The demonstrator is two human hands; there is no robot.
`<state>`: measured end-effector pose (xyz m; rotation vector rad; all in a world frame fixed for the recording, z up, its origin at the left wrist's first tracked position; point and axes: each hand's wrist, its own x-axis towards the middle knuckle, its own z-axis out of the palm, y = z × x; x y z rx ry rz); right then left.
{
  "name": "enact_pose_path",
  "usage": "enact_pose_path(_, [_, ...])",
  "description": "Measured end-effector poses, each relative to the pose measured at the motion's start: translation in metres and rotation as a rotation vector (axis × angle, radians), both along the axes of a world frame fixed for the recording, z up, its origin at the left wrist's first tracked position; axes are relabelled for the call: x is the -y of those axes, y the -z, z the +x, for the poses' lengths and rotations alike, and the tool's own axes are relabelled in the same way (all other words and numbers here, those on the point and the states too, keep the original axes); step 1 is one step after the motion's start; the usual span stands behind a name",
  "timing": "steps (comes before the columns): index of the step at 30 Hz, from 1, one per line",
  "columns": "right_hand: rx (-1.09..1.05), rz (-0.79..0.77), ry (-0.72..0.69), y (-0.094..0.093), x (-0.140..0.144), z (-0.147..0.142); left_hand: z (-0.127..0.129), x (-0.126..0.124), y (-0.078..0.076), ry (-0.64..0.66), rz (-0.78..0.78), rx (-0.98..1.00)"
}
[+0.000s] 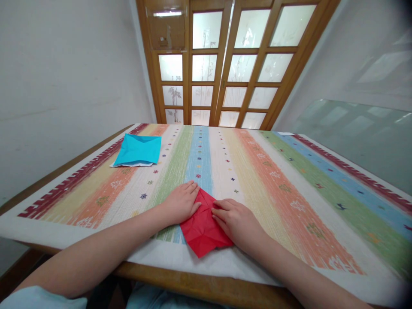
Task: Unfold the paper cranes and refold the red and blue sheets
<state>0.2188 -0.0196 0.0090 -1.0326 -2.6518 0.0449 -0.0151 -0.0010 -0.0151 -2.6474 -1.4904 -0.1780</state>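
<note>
A creased red paper square (202, 227) lies on the striped cloth near the table's front edge, turned like a diamond. My left hand (180, 201) rests flat on its left upper edge, fingers together and pressing down. My right hand (234, 219) presses on the paper's right side, fingertips pointing toward the left hand. Neither hand lifts the paper. A blue paper (138, 150) lies on a white sheet at the far left of the table, away from both hands.
A multicoloured striped cloth (273, 180) covers a wooden table (193, 281). A wooden door with frosted glass panes (225, 64) stands behind the table. White walls close in on both sides.
</note>
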Motion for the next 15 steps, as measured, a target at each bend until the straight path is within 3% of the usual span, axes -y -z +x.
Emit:
enact_pose_path(6, [0.018, -0.025, 0.0, -0.0015, -0.0006, -0.0009, 0.0027, -0.0003, -0.0071, 0.165, -0.062, -0.035])
enact_pose_path(15, [-0.001, -0.062, -0.015, -0.006, -0.003, 0.0042, 0.0022, -0.0003, -0.0106, 0.154, -0.117, 0.018])
